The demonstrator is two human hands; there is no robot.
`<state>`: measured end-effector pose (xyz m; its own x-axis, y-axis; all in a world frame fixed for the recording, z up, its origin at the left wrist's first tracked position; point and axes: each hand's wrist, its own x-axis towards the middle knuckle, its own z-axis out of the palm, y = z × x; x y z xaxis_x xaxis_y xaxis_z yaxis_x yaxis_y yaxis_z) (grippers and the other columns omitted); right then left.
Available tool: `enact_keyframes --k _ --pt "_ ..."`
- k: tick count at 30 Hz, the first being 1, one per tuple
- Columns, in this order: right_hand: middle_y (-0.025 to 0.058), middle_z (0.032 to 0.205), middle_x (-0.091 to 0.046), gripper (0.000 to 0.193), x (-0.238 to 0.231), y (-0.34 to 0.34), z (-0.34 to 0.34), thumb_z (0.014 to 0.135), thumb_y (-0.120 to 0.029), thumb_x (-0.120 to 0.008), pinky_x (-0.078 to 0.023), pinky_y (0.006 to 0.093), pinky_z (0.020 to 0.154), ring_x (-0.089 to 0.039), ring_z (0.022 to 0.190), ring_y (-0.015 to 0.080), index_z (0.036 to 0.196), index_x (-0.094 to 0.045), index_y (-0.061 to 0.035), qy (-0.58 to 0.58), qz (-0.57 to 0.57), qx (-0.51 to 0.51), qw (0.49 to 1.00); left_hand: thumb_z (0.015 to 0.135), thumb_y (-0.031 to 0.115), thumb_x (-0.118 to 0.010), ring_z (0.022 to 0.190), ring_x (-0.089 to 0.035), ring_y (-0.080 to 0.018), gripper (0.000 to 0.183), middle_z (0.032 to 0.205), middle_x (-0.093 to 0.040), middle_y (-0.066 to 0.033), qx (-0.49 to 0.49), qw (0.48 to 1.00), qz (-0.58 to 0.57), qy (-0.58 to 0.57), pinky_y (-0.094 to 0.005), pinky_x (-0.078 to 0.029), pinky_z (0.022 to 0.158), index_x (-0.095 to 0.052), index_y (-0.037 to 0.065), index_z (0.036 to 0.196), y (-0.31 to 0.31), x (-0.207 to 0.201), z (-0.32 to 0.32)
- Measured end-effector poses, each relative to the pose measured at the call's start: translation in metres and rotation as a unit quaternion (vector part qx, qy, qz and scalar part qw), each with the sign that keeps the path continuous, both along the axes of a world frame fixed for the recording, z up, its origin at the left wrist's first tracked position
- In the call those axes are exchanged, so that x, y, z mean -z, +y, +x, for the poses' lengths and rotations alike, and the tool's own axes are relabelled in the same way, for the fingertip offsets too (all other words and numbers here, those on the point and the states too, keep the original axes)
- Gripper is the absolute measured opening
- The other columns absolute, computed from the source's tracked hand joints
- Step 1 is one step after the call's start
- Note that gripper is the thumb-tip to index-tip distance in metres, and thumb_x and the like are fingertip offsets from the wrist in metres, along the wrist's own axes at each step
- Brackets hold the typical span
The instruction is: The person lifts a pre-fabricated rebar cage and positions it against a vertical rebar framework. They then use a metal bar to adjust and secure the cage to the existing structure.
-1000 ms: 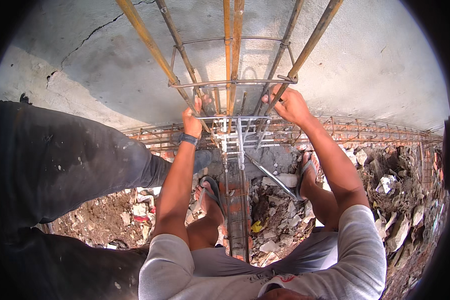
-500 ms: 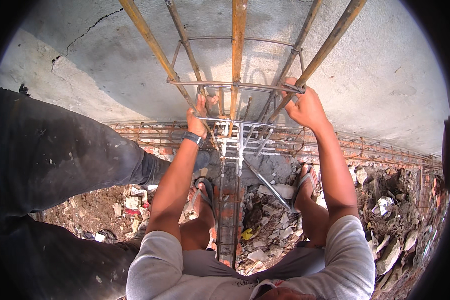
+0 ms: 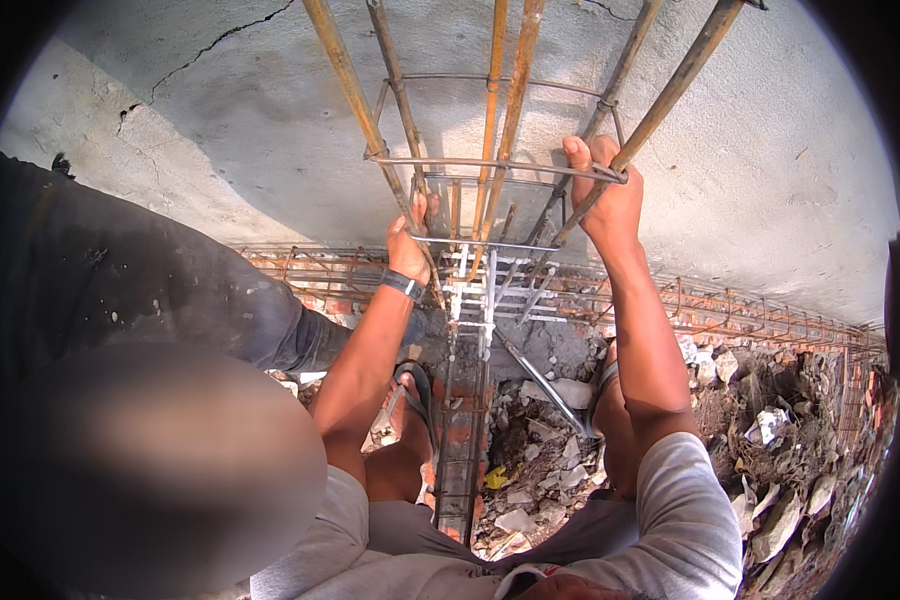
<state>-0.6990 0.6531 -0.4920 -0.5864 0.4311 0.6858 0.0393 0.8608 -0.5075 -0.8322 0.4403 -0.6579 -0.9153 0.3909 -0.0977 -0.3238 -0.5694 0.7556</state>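
An upright rebar cage (image 3: 510,120) of rusty rods tied with square stirrups (image 3: 490,162) stands before me against the wall. My left hand (image 3: 408,248), with a dark watch (image 3: 403,284) on its wrist, is closed round the cage's left rods just above the lower stirrup. My right hand (image 3: 610,200) is closed on the right rods by the upper stirrup, thumb raised. Below, the cage's foot meets white-coated bars (image 3: 488,290) and a horizontal rebar cage (image 3: 730,305) along the wall's base. The exact joint between them is hard to make out.
A co-worker's dark-trousered leg (image 3: 150,260) is close on my left. A metal pipe (image 3: 540,380) leans between my sandalled feet. Broken brick and stone rubble (image 3: 770,480) covers the ground at right. Another rebar run (image 3: 460,450) extends toward me. The grey wall (image 3: 240,130) is cracked.
The upright cage shifts slightly right in view, and its middle rods now show apart. My right thumb has come up. A blurred round shape, seemingly the co-worker's head, appears at lower left.
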Motion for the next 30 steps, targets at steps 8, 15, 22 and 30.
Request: enact_keyframes --k 8,15,22,30 --pt "0.0143 0.068 -0.057 0.031 0.003 0.013 -0.003 0.098 -0.027 -0.067 -0.045 0.0430 0.055 -0.057 0.058 0.0355 0.079 -0.063 -0.0034 -0.007 0.030 0.012 0.999 0.097 0.033 -0.071 0.108 -0.058 -0.0176 0.031 0.110 -0.066 -0.0038 -0.012 1.000 -0.004 -0.015 -0.0351 -0.045 0.097 -0.065 0.006 0.112 0.007 -0.016 0.002" --pt "0.0056 0.065 -0.058 0.039 0.030 -0.001 -0.005 0.106 -0.037 -0.054 -0.046 0.0364 0.056 -0.064 0.065 0.0205 0.085 -0.058 -0.0036 0.023 -0.221 -0.102 0.970 0.095 0.036 -0.073 0.100 -0.058 -0.0161 0.032 0.106 -0.068 -0.0045 0.008 0.999 -0.049 0.006 -0.0334 -0.045 0.093 -0.067 0.008 0.109 -0.004 -0.005 -0.005" --pt "-0.0028 0.063 -0.046 0.054 0.057 0.008 -0.011 0.106 -0.057 -0.041 -0.035 0.0282 0.053 -0.044 0.058 0.0087 0.085 -0.055 -0.0086 0.066 -0.423 -0.298 0.853 0.098 0.038 -0.069 0.100 -0.059 -0.0163 0.034 0.108 -0.069 -0.0023 0.024 0.998 -0.066 0.005 -0.0345 -0.046 0.087 -0.067 0.009 0.116 -0.003 -0.001 -0.012" --pt "-0.0021 0.063 -0.040 0.060 0.046 0.018 -0.024 0.103 -0.063 -0.040 -0.032 0.0244 0.048 -0.037 0.053 0.0081 0.078 -0.046 -0.0092 0.054 -0.342 -0.225 0.911 0.096 0.032 -0.072 0.101 -0.061 -0.0158 0.036 0.109 -0.070 -0.0056 0.018 0.998 -0.057 -0.026 -0.0319 -0.048 0.088 -0.069 0.002 0.115 0.004 -0.016 -0.009"
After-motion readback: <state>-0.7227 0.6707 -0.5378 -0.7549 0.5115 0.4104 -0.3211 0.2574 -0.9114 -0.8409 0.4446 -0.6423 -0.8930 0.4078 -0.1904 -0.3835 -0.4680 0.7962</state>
